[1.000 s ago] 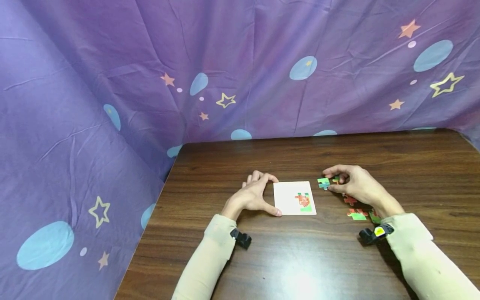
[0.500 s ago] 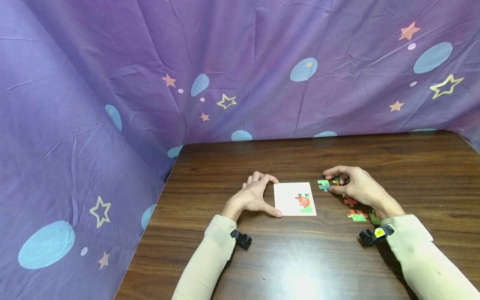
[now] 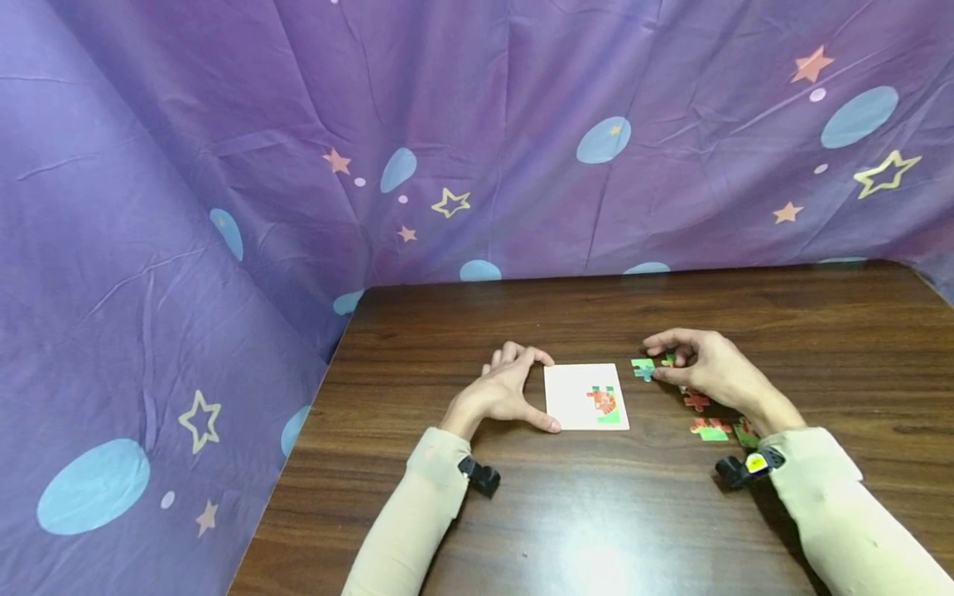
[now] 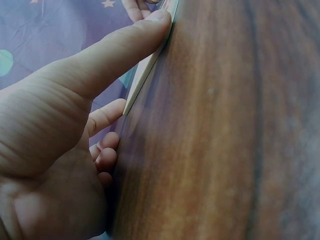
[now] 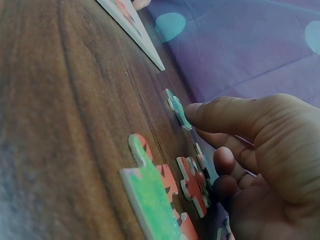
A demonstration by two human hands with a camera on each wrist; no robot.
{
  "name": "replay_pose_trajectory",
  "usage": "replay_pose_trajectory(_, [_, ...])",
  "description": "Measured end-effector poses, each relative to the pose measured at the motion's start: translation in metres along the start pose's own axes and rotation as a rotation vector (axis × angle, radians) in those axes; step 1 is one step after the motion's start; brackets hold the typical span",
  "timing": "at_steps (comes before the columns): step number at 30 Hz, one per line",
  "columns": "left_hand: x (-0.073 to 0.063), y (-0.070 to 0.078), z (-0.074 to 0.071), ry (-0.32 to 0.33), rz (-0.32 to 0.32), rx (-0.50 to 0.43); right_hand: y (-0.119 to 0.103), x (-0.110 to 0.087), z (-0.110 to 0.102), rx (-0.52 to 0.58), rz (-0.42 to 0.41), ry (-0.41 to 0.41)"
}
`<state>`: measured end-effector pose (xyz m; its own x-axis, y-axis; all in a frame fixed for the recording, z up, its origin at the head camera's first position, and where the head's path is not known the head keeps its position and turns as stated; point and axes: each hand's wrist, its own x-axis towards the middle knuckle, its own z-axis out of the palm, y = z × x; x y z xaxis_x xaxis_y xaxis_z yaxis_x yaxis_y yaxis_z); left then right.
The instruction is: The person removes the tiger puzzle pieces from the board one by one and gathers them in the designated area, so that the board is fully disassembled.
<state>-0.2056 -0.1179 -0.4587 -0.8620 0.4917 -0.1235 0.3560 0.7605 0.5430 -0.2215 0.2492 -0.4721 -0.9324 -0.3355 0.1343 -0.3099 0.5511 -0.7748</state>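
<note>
A white square puzzle board [image 3: 570, 389] lies mid-table, with a joined red-and-green picture part [image 3: 604, 404] in its lower right. My left hand [image 3: 498, 393] spans the board's left edge, index fingertip at the far corner and thumb at the near one. In the left wrist view the thumb [image 4: 135, 42] lies over the board's edge. Right of the board is a green-and-blue puzzle piece [image 3: 643, 369]. The thumb of my right hand [image 3: 711, 368] touches its right side; the index finger reaches beyond its far edge, and the other fingers curl loosely.
Loose pieces lie under and near the right hand: a red one [image 3: 696, 401], a red-and-green one [image 3: 710, 429] and a green one [image 3: 745, 432] partly covered by the wrist. A purple patterned cloth [image 3: 477, 132] hangs behind and left of the brown wooden table [image 3: 462, 323].
The head view has tilted very slightly, so the scene sits a little lower. Both hands, the board and the puzzle pieces keep their places.
</note>
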Motion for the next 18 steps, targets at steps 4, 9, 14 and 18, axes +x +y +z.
replay_pose_trajectory(4, [0.001,0.000,-0.001,-0.003,-0.001,-0.001,-0.001,0.000,-0.001,-0.007,-0.014,0.016])
replay_pose_trajectory(9, [0.003,-0.003,0.000,0.001,-0.004,-0.008,-0.004,0.000,-0.004,-0.015,-0.029,0.033])
replay_pose_trajectory(14, [0.004,-0.005,0.003,0.000,-0.015,-0.010,-0.010,0.001,-0.006,-0.015,-0.062,0.055])
replay_pose_trajectory(18, [0.002,-0.003,0.001,-0.002,-0.005,-0.007,-0.016,0.001,-0.009,-0.004,-0.088,0.093])
